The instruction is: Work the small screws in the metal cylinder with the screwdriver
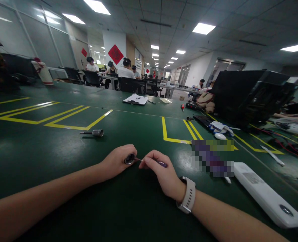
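My left hand (115,165) is closed round a metal cylinder (130,159), its round dark open end facing me. My right hand (161,171), with a pale watch strap at the wrist, pinches a small screwdriver (163,164) with a purple handle. The thin shaft points left and its tip reaches the side of the cylinder; whether it touches is too small to tell. Beyond my left hand, a metal cup-shaped part with a thin stem (98,133) lies on the green table (128,127).
Right of my hands lie a blurred-out purple item (212,159) and a long white power-strip-like case (267,195). Farther right are a black box (239,95) and several cables (292,127). Papers on a clipboard (136,98) lie at the far edge. People (126,69) sit beyond.
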`<action>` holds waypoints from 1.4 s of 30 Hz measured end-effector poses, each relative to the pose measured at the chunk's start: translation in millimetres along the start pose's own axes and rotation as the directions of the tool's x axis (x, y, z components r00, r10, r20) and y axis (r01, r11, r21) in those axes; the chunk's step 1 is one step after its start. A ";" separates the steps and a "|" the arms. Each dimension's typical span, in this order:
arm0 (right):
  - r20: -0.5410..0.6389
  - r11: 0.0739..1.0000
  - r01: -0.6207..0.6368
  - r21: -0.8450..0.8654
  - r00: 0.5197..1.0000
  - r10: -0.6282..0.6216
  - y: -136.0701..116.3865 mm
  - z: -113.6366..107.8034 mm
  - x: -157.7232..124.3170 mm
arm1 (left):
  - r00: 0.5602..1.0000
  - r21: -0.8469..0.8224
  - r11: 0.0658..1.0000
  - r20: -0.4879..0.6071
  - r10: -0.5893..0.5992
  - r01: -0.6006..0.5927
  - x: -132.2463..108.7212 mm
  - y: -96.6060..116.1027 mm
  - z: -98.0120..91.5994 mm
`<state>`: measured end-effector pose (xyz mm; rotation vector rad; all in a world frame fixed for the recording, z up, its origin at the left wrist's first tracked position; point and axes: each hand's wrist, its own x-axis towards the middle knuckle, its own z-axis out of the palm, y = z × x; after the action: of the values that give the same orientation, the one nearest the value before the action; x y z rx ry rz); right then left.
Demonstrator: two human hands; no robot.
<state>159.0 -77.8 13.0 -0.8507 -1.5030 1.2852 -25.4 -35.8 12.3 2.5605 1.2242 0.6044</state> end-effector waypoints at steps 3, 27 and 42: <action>0.021 0.970 -0.078 0.230 0.997 0.075 2.5 -1.3 3.5 | 0.999 -0.022 1.000 -0.041 0.007 -0.008 -0.2 -1.7 0.2; 0.023 0.928 -0.162 0.335 0.986 0.163 2.2 -0.5 7.2 | 0.982 -0.037 0.983 -0.068 0.174 -0.177 0.2 -4.6 0.6; -0.059 0.949 -0.119 0.291 0.988 0.142 8.0 -1.3 5.9 | 0.998 -0.027 0.998 -0.003 0.065 -0.065 -0.8 -1.0 0.5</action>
<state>157.9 -70.3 6.5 -0.8094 -1.1767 1.5062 -26.3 -35.8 11.2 2.5863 1.1291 0.6327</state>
